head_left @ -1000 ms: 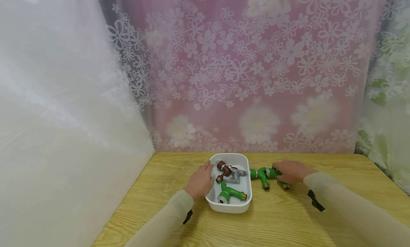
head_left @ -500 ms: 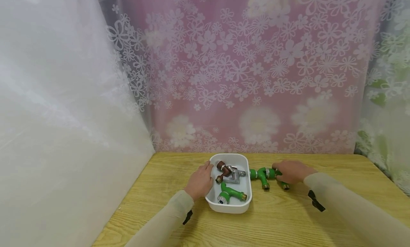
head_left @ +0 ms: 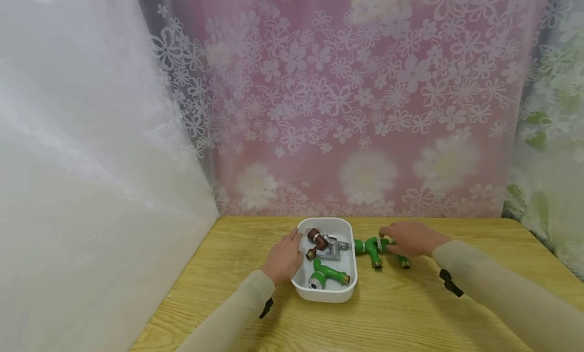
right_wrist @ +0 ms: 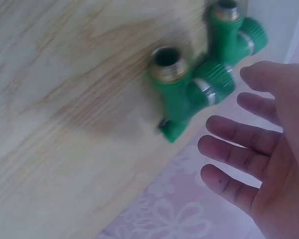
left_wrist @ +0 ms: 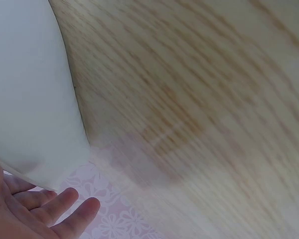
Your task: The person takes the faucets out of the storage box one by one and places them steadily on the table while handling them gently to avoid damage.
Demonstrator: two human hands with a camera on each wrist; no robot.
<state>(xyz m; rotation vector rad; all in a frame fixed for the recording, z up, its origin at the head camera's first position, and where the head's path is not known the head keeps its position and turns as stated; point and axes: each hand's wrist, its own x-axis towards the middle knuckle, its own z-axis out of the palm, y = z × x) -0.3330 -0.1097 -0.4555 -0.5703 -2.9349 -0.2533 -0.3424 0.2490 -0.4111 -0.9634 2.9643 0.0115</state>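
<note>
1. The right hand hovers over the green pipe fitting, fingers spread and released, grasping nothing; whether the fingertips touch it cannot be told.
2. The fitting lies on the wooden table just right of the white tray, partly under the right hand, its long axis running across the table from the tray toward that hand.
3. The left hand rests loosely opened against the tray's left wall, farther from the fitting.
4. Inside the tray lie a second green fitting and a brown-and-metal valve.
</note>
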